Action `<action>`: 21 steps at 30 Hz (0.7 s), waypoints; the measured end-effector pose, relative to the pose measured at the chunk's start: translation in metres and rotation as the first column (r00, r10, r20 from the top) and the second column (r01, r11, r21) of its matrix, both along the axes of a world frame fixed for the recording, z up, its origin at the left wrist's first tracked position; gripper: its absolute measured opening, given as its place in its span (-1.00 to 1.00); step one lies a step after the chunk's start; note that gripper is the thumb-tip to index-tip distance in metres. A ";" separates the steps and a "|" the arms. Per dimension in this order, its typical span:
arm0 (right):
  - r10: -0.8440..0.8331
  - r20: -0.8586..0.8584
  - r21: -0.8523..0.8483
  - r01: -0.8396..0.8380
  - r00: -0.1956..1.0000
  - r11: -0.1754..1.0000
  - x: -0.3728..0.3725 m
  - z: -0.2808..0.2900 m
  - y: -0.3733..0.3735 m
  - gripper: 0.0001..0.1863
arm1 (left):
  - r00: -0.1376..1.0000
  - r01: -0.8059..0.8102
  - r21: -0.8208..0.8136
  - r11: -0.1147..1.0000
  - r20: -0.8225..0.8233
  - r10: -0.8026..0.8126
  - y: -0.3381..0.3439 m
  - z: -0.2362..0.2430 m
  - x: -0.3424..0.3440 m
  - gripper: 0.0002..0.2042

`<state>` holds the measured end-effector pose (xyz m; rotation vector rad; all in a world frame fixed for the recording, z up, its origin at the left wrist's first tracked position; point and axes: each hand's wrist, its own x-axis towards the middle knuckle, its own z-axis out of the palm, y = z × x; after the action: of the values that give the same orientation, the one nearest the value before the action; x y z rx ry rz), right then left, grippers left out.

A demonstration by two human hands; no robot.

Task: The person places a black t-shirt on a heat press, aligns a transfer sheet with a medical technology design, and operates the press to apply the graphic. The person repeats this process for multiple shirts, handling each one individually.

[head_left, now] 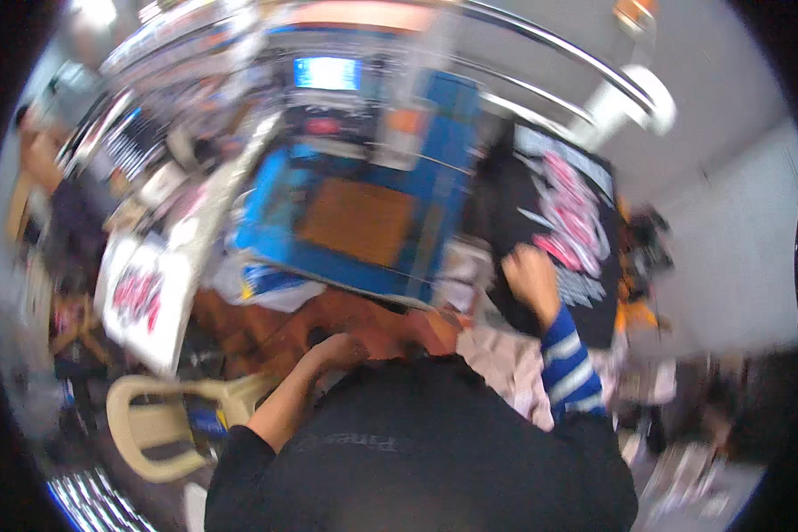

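My right hand (532, 277), below a blue and white striped sleeve (571, 365), is closed like a fist over the left part of a black T-shirt (512, 199). The T-shirt lies spread out on the right, with a pink and white print on it. Whether the fingers pinch its cloth is hidden. My left hand (339, 352) hangs low in front of my body, over the reddish floor. Its fingers are smeared by motion, and nothing in them can be made out. Beyond it stands a blue flat-topped machine or table (448, 191) bearing a brown square sheet (361, 220).
A control panel with a lit screen (328, 74) rises behind the blue top. On the left, a white cloth with a red print (137, 301) drapes over a pale board. A beige plastic chair (142, 461) stands lower left. Pale pink cloth (505, 359) lies beside my right forearm. Another person (75, 208) is far left.
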<state>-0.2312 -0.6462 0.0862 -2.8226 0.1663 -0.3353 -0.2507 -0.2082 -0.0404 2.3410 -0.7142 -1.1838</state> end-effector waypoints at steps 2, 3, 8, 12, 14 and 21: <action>-0.122 0.083 0.221 0.101 0.989 0.970 0.000 0.049 -0.029 -0.72 | 0.985 0.021 -0.267 0.963 -0.161 -0.067 -0.066 0.027 0.000 -0.62; -0.189 0.138 0.342 0.132 0.972 0.930 -0.005 0.074 -0.042 -0.74 | 0.972 -0.004 -0.397 0.918 -0.217 -0.089 -0.101 0.040 -0.002 -0.60; 0.200 0.183 0.509 -0.267 0.962 0.818 -0.067 0.185 -0.048 -0.83 | 0.300 -0.722 -0.409 0.558 -0.912 -0.280 -0.257 0.091 -0.003 -0.24; 0.916 0.160 0.686 -0.708 0.369 0.165 -0.149 0.239 -0.051 -0.83 | 0.120 -0.936 -0.253 0.245 -0.882 -0.456 -0.333 0.120 0.002 0.03; 0.977 0.187 0.752 -0.655 0.106 -0.073 -0.173 0.250 -0.057 -0.84 | 0.254 -0.941 -0.290 0.171 -0.945 -0.207 -0.336 0.139 0.003 -0.20; 0.308 -0.105 0.993 0.085 0.945 0.077 -0.157 0.215 -0.031 -0.29 | 0.922 0.229 -0.869 0.438 0.338 0.188 -0.253 0.223 -0.071 -0.71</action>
<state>-0.3884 -0.6776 0.3007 -1.3631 0.1420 0.2378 -0.3216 -0.4613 0.1827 1.5624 -1.1513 -0.1219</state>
